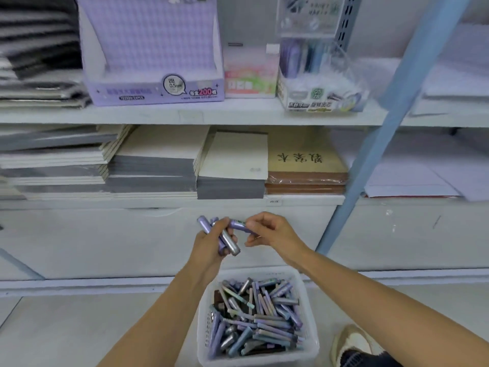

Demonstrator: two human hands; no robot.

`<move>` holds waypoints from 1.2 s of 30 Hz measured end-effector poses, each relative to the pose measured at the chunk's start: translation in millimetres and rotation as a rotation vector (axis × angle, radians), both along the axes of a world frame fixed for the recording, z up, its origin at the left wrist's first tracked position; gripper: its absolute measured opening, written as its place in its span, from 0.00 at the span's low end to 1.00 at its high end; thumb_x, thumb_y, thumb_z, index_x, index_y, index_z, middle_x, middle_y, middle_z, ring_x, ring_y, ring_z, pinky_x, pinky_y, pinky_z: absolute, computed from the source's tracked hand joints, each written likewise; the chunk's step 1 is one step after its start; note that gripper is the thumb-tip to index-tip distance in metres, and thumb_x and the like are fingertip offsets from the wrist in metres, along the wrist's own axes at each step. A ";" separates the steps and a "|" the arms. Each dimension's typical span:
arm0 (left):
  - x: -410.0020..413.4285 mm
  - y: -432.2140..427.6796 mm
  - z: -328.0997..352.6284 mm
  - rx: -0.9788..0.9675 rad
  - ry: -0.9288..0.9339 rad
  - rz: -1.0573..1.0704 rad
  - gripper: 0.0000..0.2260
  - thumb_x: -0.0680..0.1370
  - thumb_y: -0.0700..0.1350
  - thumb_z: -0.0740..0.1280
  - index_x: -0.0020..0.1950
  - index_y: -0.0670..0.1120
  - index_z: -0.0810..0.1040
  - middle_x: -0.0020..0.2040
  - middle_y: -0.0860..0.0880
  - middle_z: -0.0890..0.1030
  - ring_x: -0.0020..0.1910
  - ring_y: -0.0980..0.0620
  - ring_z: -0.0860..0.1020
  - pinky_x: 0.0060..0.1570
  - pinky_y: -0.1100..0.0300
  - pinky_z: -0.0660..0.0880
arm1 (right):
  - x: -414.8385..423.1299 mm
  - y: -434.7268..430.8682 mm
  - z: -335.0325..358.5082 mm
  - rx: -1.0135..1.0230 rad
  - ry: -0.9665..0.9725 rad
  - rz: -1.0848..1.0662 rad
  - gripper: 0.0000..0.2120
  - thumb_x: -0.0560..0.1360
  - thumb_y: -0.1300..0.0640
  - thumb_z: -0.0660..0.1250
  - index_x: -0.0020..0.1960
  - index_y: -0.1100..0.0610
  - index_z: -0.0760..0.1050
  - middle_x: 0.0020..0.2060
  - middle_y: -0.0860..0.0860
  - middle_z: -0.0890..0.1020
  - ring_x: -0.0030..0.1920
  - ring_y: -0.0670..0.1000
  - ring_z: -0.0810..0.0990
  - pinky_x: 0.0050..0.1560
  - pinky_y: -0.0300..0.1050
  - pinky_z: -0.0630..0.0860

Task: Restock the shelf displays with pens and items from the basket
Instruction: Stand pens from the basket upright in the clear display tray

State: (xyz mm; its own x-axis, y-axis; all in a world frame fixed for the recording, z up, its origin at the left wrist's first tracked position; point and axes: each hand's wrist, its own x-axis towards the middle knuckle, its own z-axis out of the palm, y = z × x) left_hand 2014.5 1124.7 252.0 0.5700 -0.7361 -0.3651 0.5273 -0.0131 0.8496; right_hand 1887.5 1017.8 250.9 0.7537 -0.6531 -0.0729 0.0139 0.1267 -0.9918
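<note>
White metal shelf fills the view in two tiers, with a blue post slanting across its right side. Lower tier: flat stacks of notebooks, grey and cream. Upper tier: a purple box with an open tray front, marked 2B 0.5mm. No stock shows above its lip, so it is the likely place for these goods. Right of it is a clear stand, part-filled. The basket sits on the floor right below the arms, within easy reach and heaped with short lilac and silver pens. They may be lead tubes rather than pens, but the blur hides the printing. A shoe shows at the bottom right, cut off by the frame. Both hands are raised between basket and lower tier. The left hand is curled round a small bundle of the same pens, seemingly gathering a handful before reaching up. The right hand pinches one more pen between thumb and forefinger, its tip against the bundle. The rest of the right fingers are tucked loosely. The count in the bundle cannot be read, since the fingers cover part of it.
</note>
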 end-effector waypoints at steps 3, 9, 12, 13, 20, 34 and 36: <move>-7.2 -4.8 44.0 -0.027 -0.062 -0.032 0.07 0.79 0.44 0.66 0.44 0.42 0.79 0.28 0.48 0.78 0.25 0.55 0.76 0.23 0.64 0.71 | -9.4 1.4 36.7 -0.089 -0.032 0.009 0.08 0.73 0.67 0.71 0.51 0.61 0.77 0.42 0.56 0.83 0.35 0.54 0.83 0.43 0.44 0.81; -25.0 -5.9 117.6 -0.155 -0.219 -0.032 0.07 0.78 0.48 0.68 0.46 0.45 0.80 0.32 0.50 0.80 0.29 0.55 0.77 0.26 0.64 0.73 | -25.6 0.6 107.2 -0.288 -0.108 -0.068 0.10 0.79 0.56 0.65 0.54 0.61 0.80 0.39 0.50 0.80 0.40 0.45 0.78 0.44 0.38 0.78; -36.9 -8.0 146.1 -0.248 -0.258 -0.008 0.05 0.78 0.48 0.68 0.46 0.48 0.78 0.37 0.52 0.81 0.29 0.54 0.77 0.25 0.65 0.71 | -28.2 1.3 134.8 -0.353 -0.121 -0.177 0.09 0.80 0.53 0.63 0.51 0.57 0.80 0.31 0.41 0.75 0.33 0.42 0.71 0.38 0.35 0.68; -41.1 -9.1 154.2 -0.266 -0.279 -0.010 0.04 0.78 0.48 0.68 0.45 0.49 0.78 0.37 0.53 0.82 0.29 0.54 0.77 0.24 0.65 0.70 | -28.8 1.2 142.9 -0.367 -0.143 -0.194 0.09 0.80 0.53 0.63 0.50 0.57 0.79 0.29 0.40 0.74 0.32 0.41 0.70 0.37 0.34 0.67; -55.3 -20.4 189.9 -0.241 -0.478 0.025 0.05 0.76 0.47 0.71 0.44 0.46 0.79 0.29 0.51 0.79 0.32 0.51 0.77 0.35 0.58 0.73 | -39.1 1.8 181.1 -0.463 -0.196 -0.116 0.10 0.78 0.56 0.67 0.58 0.57 0.78 0.42 0.50 0.82 0.42 0.43 0.79 0.45 0.36 0.74; -29.9 -55.3 247.4 -0.342 -0.629 -0.162 0.09 0.76 0.47 0.71 0.52 0.45 0.78 0.35 0.49 0.81 0.33 0.52 0.81 0.33 0.61 0.76 | -43.2 -61.9 275.6 -0.770 -0.224 -0.240 0.14 0.76 0.64 0.68 0.59 0.54 0.72 0.50 0.55 0.79 0.46 0.53 0.83 0.43 0.42 0.82; -20.9 -60.2 251.3 -0.353 -0.652 -0.162 0.06 0.77 0.46 0.70 0.51 0.45 0.78 0.36 0.50 0.82 0.32 0.54 0.81 0.30 0.63 0.76 | -36.8 -80.4 286.0 -0.762 -0.215 -0.319 0.12 0.77 0.65 0.66 0.58 0.57 0.72 0.51 0.56 0.78 0.49 0.57 0.83 0.44 0.45 0.83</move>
